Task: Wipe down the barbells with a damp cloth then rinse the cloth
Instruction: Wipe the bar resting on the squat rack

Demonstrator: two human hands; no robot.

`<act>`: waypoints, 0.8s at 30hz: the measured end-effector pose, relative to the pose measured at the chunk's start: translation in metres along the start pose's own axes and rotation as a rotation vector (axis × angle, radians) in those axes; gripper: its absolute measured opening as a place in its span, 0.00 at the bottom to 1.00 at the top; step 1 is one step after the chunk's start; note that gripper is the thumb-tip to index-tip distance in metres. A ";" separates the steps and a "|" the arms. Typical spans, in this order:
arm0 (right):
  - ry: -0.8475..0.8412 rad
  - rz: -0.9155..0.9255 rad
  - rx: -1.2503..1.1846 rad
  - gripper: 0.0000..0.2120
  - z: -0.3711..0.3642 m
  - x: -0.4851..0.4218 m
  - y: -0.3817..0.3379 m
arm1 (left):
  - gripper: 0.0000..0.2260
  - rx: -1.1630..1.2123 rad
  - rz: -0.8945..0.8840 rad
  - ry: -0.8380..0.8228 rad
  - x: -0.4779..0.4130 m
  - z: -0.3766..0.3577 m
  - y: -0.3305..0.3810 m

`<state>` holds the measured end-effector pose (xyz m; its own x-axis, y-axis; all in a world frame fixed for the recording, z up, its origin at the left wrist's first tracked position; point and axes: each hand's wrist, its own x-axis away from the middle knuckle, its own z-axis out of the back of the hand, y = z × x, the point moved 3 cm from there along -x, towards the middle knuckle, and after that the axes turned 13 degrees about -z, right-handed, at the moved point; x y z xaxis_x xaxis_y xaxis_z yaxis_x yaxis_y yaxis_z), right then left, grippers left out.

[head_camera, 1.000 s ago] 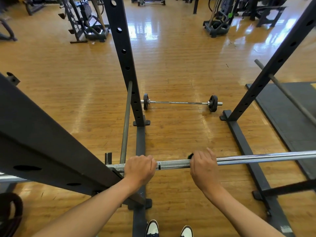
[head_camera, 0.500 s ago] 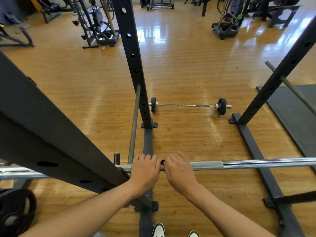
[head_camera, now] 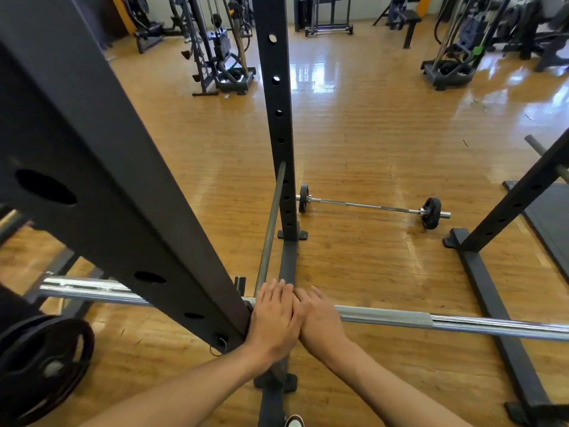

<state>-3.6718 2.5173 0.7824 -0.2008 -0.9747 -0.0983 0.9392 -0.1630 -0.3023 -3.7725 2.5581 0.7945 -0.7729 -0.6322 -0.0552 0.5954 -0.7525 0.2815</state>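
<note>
From the head view, your left hand (head_camera: 273, 322) and right hand (head_camera: 320, 325) sit side by side on the barbell (head_camera: 480, 325), their inner edges touching, just to the right of the near rack upright (head_camera: 123, 186). Both hands lie over the top of the bar with the fingers curled forward and down around it; your thumbs are hidden underneath. The bar runs under your palms, nearly level. Its smooth, bright chrome sleeve reaches out to the left behind the upright, and to the right a dull grey, rough knurled section (head_camera: 381, 316) begins right at your right hand and gives way to polished steel. A black round weight plate (head_camera: 46, 365) with cut-out grips sits at the lower left. The uprights are matte black square tube punched with round holes; the far upright (head_camera: 277, 118) stands beyond your hands, with a thin grey safety rod (head_camera: 271, 220) slanting down beside it. On the glossy wooden plank floor (head_camera: 354, 134) beyond lies a small barbell (head_camera: 369, 206), a thin chrome rod with a small black plate at each end, well apart from your hands. A black rubber mat (head_camera: 551, 223) lies at the right edge.
</note>
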 end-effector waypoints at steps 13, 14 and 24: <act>0.186 -0.346 0.039 0.13 0.013 0.018 0.026 | 0.26 -0.249 -0.016 -0.190 -0.001 -0.004 0.004; 0.185 -0.309 0.021 0.14 0.012 0.017 0.019 | 0.25 -0.248 -0.013 -0.193 0.000 -0.004 0.004; 0.291 -0.311 0.032 0.08 0.031 0.028 0.058 | 0.30 -0.192 0.019 -0.209 0.004 0.001 0.007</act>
<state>-3.6143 2.4756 0.7919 -0.5418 -0.7953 -0.2720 0.8287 -0.4515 -0.3307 -3.7717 2.5511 0.7976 -0.7780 -0.6094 0.1531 0.6252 -0.7749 0.0925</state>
